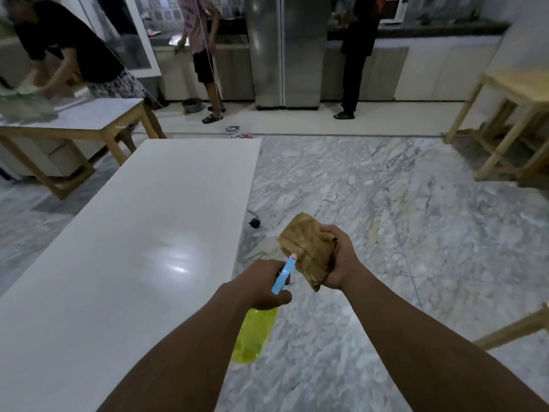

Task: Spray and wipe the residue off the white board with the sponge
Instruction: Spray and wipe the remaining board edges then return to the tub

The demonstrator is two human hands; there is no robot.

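Observation:
A long white board [133, 239] lies flat to my left, glossy, with a faint smear near its middle. My left hand [261, 285] grips a spray bottle [252, 337] with a yellow body and a light blue trigger head, held just past the board's right edge. The nozzle points up and right at a tan, stained sponge [309, 248]. My right hand [338, 257] holds that sponge over the marble floor, to the right of the board.
A small dark object [255, 223] with a cord lies on the marble floor by the board's right edge. A wooden-legged table [89, 120] stands at the back left with a person bent over it. Two people stand by the far counter. Wooden frames [511, 120] stand at right.

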